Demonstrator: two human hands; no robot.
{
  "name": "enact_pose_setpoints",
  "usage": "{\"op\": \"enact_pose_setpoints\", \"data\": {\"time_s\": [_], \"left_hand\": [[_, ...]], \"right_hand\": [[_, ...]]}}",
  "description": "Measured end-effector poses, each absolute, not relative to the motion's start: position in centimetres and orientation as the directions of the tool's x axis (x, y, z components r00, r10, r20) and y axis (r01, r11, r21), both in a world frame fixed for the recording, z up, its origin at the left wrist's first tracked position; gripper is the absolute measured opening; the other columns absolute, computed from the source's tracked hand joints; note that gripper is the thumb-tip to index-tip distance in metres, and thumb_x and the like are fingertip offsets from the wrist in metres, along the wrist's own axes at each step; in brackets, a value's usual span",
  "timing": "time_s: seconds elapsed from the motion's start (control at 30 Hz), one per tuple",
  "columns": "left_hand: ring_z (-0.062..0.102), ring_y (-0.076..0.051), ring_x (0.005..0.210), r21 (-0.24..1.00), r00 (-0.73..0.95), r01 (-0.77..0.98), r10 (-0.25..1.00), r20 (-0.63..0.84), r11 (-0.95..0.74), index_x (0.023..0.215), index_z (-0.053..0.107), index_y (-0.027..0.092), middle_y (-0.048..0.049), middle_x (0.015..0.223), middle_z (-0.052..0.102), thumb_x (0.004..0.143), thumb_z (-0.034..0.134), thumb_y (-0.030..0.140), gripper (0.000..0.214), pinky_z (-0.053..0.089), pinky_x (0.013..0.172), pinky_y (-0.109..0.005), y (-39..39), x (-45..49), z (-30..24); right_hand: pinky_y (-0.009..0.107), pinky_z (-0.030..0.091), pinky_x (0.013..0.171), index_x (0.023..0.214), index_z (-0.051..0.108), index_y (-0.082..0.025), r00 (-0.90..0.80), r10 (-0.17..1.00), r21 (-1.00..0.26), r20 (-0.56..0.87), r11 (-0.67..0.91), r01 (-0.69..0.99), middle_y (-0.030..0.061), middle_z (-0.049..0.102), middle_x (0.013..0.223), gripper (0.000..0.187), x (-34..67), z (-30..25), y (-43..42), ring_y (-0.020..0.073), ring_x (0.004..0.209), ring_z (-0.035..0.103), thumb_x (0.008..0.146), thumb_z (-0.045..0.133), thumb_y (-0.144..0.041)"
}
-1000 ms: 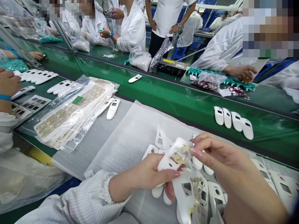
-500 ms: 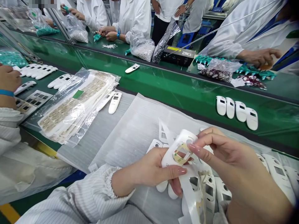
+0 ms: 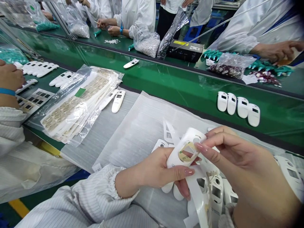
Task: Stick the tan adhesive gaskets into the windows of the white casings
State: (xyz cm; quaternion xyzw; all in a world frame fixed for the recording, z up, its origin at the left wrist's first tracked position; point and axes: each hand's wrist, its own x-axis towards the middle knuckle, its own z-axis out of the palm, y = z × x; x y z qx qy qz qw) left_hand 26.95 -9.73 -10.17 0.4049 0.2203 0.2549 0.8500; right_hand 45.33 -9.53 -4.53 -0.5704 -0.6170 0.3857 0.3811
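My left hand (image 3: pixel 154 169) is closed around a white plastic casing (image 3: pixel 174 157), thumb along its lower edge. An oval tan-and-clear adhesive frame (image 3: pixel 183 157) lies against the casing's window area. The thumb and forefinger of my right hand (image 3: pixel 239 161) pinch the upper right edge of that adhesive frame, touching the casing. Whether the frame is fully stuck down I cannot tell. Under my hands lie several more white casings (image 3: pixel 216 191) with dark windows, partly hidden, and a curled white backing strip (image 3: pixel 199 199) hanging over them.
A clear bag of adhesive sheets (image 3: pixel 71 110) lies to the left, with a finished-looking white casing (image 3: pixel 118 102) beside it. Several casings (image 3: pixel 242 107) stand in a row on the green belt (image 3: pixel 166 84). Co-workers' hands (image 3: pixel 280 52) work across the belt; another person's arm (image 3: pixel 9 82) is at left.
The camera view has shifted slightly. Both hands keep the same grip, with the right finger and thumb still at the adhesive frame's edge. A co-worker's hand at right has moved.
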Motion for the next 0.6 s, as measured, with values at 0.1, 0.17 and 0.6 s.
{"op": "enact_pose_setpoints", "data": {"time_s": [0.1, 0.17, 0.6], "left_hand": [[0.064, -0.011, 0.05, 0.798, 0.771, -0.268, 0.617, -0.158, 0.539, 0.1, 0.06, 0.014, 0.0001, 0.065, 0.065, 0.088, 0.063, 0.042, 0.031, 0.05, 0.052, -0.019, -9.77, 26.98, -10.26], [0.064, -0.011, 0.05, 0.793, 0.77, -0.279, 0.62, -0.152, 0.542, 0.1, 0.06, 0.014, -0.0004, 0.065, 0.066, 0.087, 0.064, 0.041, 0.03, 0.05, 0.051, -0.019, -9.78, 27.0, -10.28], [0.064, -0.012, 0.05, 0.791, 0.765, -0.27, 0.621, -0.17, 0.549, 0.099, 0.059, 0.014, -0.0008, 0.065, 0.065, 0.086, 0.064, 0.045, 0.033, 0.053, 0.051, -0.021, -9.7, 27.08, -10.1]], "right_hand": [[0.03, 0.043, 0.068, 0.071, 0.066, -0.028, -0.035, 0.998, -0.916, 0.045, 0.056, 0.397, -0.0008, 0.056, 0.078, 0.016, 45.17, -4.53, -9.59, 0.0152, 0.076, 0.055, 0.079, 0.071, -0.041], [0.03, 0.043, 0.067, 0.071, 0.066, -0.027, -0.035, 0.999, -0.914, 0.035, 0.046, 0.404, -0.0003, 0.056, 0.078, 0.017, 45.03, -4.49, -9.62, 0.0156, 0.076, 0.055, 0.078, 0.072, -0.041], [0.03, 0.046, 0.068, 0.076, 0.066, -0.028, -0.103, 0.994, -0.899, 0.045, 0.085, 0.43, -0.0003, 0.056, 0.083, 0.01, 45.67, -4.79, -9.53, 0.0156, 0.078, 0.057, 0.082, 0.07, -0.036]]}}
